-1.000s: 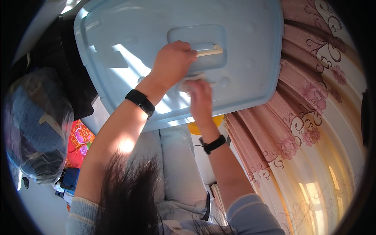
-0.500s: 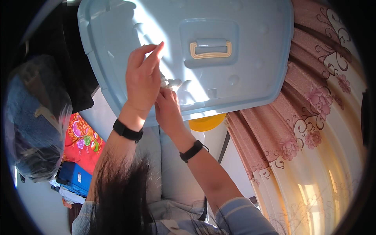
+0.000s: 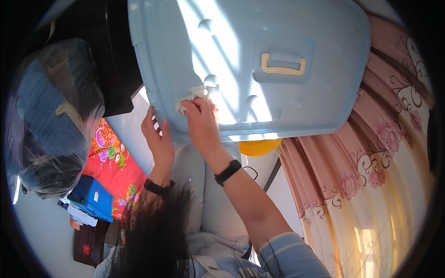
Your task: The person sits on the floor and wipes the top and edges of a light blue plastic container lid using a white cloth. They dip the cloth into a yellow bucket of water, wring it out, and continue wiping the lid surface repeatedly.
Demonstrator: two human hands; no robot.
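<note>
A large pale blue plastic lid with a cream handle fills the top of the view. My right hand presses a small white cloth against the lid's lower left part. My left hand grips the lid's lower left edge from the side, fingers curled around the rim. Both wrists wear black bands. My dark hair hangs in the lower middle.
A clear plastic bag with blue fabric sits at the left. Red patterned cloth and a blue box lie below it. A yellow round thing shows under the lid. Pink flowered curtains hang at the right.
The lid has shifted right and tilted. Both hands moved down to its lower left: the left went from the lid's face to its edge, the right now presses the cloth there.
</note>
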